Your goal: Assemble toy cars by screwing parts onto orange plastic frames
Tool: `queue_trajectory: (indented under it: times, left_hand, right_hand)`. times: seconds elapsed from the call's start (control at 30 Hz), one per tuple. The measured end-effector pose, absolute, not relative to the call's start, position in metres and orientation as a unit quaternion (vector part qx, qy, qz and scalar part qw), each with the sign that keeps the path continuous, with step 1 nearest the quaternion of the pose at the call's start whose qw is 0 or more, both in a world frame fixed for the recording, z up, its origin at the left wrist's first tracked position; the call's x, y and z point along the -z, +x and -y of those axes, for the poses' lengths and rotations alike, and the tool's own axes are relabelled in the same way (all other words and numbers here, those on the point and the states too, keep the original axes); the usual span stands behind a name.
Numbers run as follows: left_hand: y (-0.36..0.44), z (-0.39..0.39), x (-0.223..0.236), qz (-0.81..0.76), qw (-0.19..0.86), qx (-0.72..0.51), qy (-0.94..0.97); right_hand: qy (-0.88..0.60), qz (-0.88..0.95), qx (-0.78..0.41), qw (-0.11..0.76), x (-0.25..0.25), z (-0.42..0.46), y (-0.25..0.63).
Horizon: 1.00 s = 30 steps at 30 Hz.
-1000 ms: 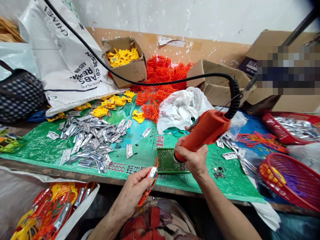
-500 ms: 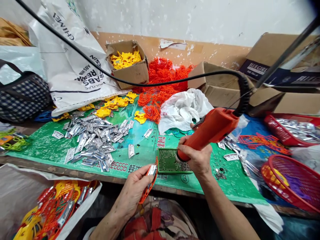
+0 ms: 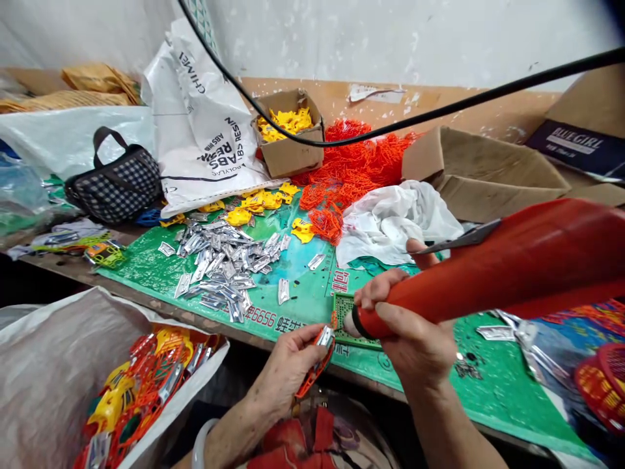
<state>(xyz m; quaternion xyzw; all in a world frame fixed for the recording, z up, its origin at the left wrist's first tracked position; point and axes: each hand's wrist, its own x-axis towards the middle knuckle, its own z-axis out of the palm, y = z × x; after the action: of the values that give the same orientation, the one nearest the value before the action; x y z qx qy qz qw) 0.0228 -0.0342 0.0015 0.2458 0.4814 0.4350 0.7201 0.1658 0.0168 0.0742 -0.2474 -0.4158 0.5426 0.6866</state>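
Observation:
My right hand is wrapped round a red electric screwdriver, tilted with its tip pointing down and left. The tip is close to my left hand, just above a green perforated tray, which the tool partly hides. My left hand pinches an orange plastic part with a silver metal plate on it, at the table's front edge. Whether the tip touches the part I cannot tell. A heap of silver plates lies left of the tray on a green sheet.
Yellow plastic pieces and an orange tangle of plastic parts lie behind the heap. A white cloth sits before an open carton. An open white sack of parts stands at lower left. A black cable crosses overhead.
The view has swung left. The screwdriver has gone from a steep slant over the tray to a flatter tilt, its tip nearer my left hand. My left hand still holds the orange part.

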Motion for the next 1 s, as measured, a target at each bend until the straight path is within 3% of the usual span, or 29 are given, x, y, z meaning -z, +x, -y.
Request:
queue_trajectory:
  times: [0.57,1.0]
  left_hand:
    - [0.025,0.033,-0.005,-0.496,0.715,-0.429,0.244]
    - [0.029,0.033,-0.003,-0.499,0.716,-0.439,0.214]
  right_hand:
    - [-0.306,0.435,-0.546,0.648,-0.062,-0.016,0.159]
    - [-0.272,0.458,-0.565,0.63,-0.045,-0.014,0.162]
